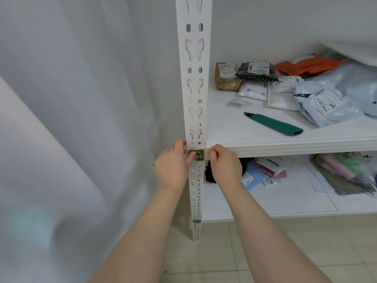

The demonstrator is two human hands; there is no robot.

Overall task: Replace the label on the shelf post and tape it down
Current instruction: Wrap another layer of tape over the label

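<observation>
A white slotted shelf post (pixel 194 88) runs down the middle of the view. At the height of the middle shelf's edge a small dark label (pixel 198 155) reading "03" lies on the post under a strip of clear tape. My left hand (pixel 172 167) curls round the post's left side, and its thumb presses on the label's left part. From the right, my right hand (pixel 223 165) pinches the tape's right end at the post's edge. A second small label (pixel 197 221) sits lower on the post.
A green utility knife (pixel 274 123) lies on the middle shelf (pixel 285 148), with a peeled scrap (pixel 239 102) behind it. Several parcels (pixel 285 86) are piled at the back right. More packages (pixel 306 172) lie on the lower shelf. A white wall stands left; tiled floor below.
</observation>
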